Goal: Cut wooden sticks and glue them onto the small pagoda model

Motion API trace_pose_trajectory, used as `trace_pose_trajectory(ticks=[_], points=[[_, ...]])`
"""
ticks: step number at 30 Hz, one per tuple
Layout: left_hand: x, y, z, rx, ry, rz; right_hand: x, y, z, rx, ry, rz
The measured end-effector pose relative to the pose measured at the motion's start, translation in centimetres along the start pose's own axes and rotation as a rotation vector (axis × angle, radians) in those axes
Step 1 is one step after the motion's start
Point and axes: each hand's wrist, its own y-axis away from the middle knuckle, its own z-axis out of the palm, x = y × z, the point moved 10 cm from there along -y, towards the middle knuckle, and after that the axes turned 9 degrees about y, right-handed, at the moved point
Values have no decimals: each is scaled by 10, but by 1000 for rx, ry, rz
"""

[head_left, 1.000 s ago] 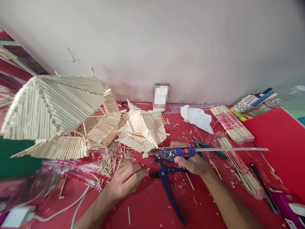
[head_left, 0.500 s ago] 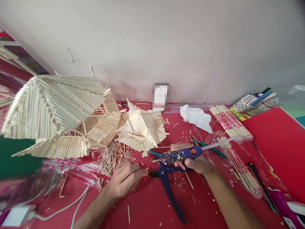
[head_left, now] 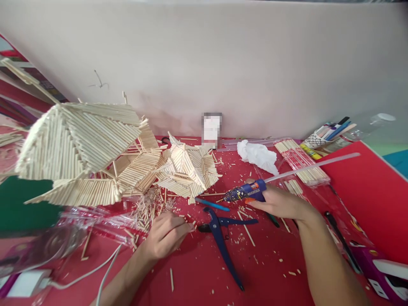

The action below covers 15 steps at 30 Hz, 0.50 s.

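A red bench (head_left: 270,276) strewn with wood scraps (head_left: 145,213) is backed by a pale wall (head_left: 223,55). Just right of the small stick-built model (head_left: 188,165), a blue hot glue gun (head_left: 244,191) is held above the bench, the right hand (head_left: 280,202)'s grip clamped around its handle. Its long axis is slanted: the nozzle (head_left: 221,199) is aimed left and slightly down, the glue stick (head_left: 318,164) extended rearward, up to the right. The left hand (head_left: 170,233) is held near the blue cutter (head_left: 222,244), fingertips bunched; whether anything is pinched in its grip cannot be told.
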Motion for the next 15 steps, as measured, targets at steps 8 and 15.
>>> trace_pose_trajectory(ticks=[8, 15], points=[[3, -4, -3, 43, -28, 7, 32, 0, 15, -17, 361, 185], [3, -5, -4, 66, -66, 9, 28, -18, 29, -76, 552, 319]])
